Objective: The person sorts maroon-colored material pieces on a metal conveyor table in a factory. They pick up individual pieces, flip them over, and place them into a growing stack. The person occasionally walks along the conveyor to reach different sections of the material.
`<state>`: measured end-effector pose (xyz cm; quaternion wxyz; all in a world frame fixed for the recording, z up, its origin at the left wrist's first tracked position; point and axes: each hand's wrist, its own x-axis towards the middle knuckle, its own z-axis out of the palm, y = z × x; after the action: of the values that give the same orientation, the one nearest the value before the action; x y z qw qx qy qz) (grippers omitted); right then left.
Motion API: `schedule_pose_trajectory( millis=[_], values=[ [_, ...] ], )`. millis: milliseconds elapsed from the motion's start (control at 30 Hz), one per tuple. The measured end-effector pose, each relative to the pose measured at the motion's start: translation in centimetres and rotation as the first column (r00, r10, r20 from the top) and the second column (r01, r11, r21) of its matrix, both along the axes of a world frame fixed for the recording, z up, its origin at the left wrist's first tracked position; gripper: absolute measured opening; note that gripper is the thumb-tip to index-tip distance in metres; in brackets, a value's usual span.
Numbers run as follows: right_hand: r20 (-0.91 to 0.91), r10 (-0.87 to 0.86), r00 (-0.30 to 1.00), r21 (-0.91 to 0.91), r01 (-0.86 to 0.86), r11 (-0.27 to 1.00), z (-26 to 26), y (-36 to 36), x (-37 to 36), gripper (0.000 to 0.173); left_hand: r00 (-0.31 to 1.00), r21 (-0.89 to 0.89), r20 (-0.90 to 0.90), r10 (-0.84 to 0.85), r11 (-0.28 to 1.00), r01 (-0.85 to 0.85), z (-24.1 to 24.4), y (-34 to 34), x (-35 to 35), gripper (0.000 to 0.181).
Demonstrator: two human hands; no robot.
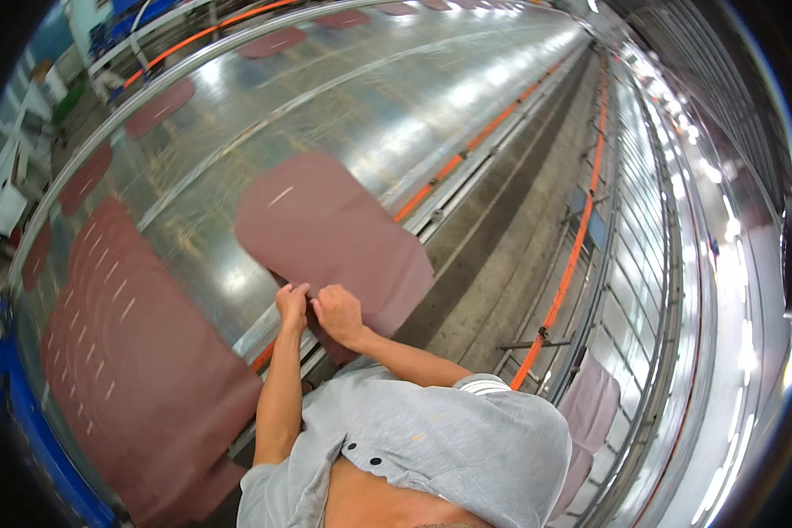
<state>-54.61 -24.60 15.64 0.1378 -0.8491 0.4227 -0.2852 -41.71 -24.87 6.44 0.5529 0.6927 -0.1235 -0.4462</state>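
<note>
A maroon fabric panel (323,224) with one rounded end and a short pale slit lies on the long metal-topped table (237,264), its near part hanging past the table's edge. At the panel's left edge, my left hand (293,305) pinches the cloth between thumb and fingers. Close beside it on the right, my right hand (336,311) grips the same edge, its fingers curled. Some of the cloth hangs below both hands. To the left, several similar maroon panels (145,343) with slits lie overlapped in a stack, partly over the near edge.
Smaller maroon pieces (160,107) lie along the table's far rim. An orange strip (475,142) follows the near edge. Beyond the concrete aisle (495,224) stands a second long table with a metal frame (640,303), maroon cloth (587,409) draped over its side. A blue frame (46,429) is at lower left.
</note>
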Motion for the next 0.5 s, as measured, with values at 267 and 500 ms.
schedule_pose_trajectory(
  millis=[267,500],
  values=[
    [0.273,0.140,0.952,0.158,-0.188,0.969,2.6,-1.5,0.3,0.021,0.834,-0.257,0.549,-0.058,0.937,0.234,7.3,0.8,5.1,0.056],
    [0.101,-0.059,0.993,0.469,0.005,0.883,-2.3,-2.0,4.1,0.037,0.995,-0.261,0.052,0.086,0.963,-0.069,13.3,21.2,17.7,0.063]
  ],
)
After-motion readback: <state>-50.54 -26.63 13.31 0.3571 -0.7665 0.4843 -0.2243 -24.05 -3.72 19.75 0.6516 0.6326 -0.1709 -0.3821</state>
